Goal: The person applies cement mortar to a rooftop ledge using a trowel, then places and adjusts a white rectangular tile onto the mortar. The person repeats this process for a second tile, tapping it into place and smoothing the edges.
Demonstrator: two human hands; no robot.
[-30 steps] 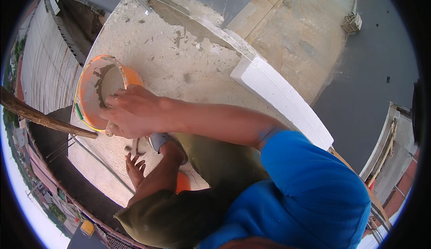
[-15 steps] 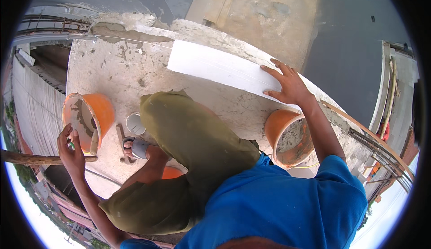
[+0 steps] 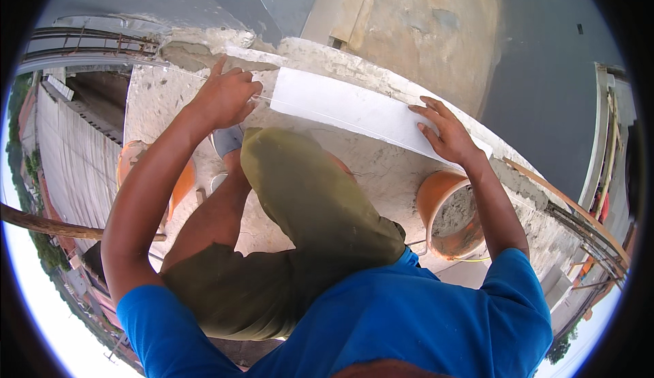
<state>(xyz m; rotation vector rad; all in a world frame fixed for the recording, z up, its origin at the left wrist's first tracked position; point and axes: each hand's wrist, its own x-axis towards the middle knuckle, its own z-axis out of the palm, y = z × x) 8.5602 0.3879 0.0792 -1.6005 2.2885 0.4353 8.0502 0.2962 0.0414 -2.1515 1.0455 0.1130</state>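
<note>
A long white block [image 3: 347,109] lies on the rough mortar wall edge in front of me. My right hand [image 3: 448,135] rests on its right part, fingers spread and holding nothing. My left hand [image 3: 225,100] is just beyond the block's left end, over the thin string [image 3: 186,71] that runs along the wall and across the block. Its index finger stretches forward while the other fingers curl in. Whether they grip the string or something small is hidden. Bare grey mortar [image 3: 187,56] shows beyond the left fingertips.
An orange bucket of mortar [image 3: 434,195] stands by my right forearm. Another orange bucket [image 3: 182,191] is partly behind my left arm. A wooden pole [image 3: 54,225] juts in from the left. Beyond the wall, a brown concrete surface [image 3: 422,44] lies lower.
My left hand has moved from beside the left bucket, where something small and green showed in it, forward and right to the string. My right hand stays on the block.
</note>
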